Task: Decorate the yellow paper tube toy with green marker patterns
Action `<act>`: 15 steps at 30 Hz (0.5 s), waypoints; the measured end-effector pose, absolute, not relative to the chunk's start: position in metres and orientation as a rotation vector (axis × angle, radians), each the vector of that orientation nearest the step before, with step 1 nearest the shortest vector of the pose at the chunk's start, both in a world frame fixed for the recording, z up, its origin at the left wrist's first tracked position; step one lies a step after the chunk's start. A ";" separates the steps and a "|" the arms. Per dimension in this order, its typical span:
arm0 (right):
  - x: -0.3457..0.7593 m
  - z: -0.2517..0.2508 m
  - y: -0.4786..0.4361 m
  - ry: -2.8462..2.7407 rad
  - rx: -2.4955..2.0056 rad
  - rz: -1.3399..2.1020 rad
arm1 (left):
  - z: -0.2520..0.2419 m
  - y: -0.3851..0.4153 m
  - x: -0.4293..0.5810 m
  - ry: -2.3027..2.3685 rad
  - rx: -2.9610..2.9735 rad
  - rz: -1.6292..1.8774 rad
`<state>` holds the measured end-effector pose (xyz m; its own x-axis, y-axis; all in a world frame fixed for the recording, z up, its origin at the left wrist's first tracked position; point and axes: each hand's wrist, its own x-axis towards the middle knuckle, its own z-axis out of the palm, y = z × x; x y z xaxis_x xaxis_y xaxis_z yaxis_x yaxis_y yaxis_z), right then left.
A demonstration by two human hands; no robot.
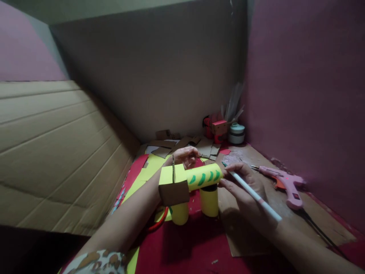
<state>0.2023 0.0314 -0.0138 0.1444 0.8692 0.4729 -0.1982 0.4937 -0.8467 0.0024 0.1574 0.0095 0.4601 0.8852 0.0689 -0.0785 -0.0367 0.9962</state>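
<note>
A yellow paper model stands in front of me: a boxy cardboard end, a yellow tube with green curved strokes, and yellow cylinders below. My right hand is closed round a slim white paintbrush with a green tip. Its thumb and fingertips are at the tube's right end, apparently touching it. My left hand is behind the model with its fingers curled. I cannot make out what they hold, if anything. The left forearm passes behind the box, beside the red scissors handle.
A pink glue gun with a black cord lies on the right. Cardboard scraps are piled at the back, near a red model and a pale blue pot. A large cardboard panel leans on the left.
</note>
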 end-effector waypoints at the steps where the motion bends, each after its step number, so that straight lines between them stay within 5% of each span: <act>1: 0.203 -0.014 0.033 -1.169 -0.715 0.888 | 0.012 0.159 -0.004 0.792 1.394 0.913; 15: 0.211 -0.018 0.051 -1.128 -0.659 0.691 | 0.010 0.102 -0.064 0.852 1.310 1.222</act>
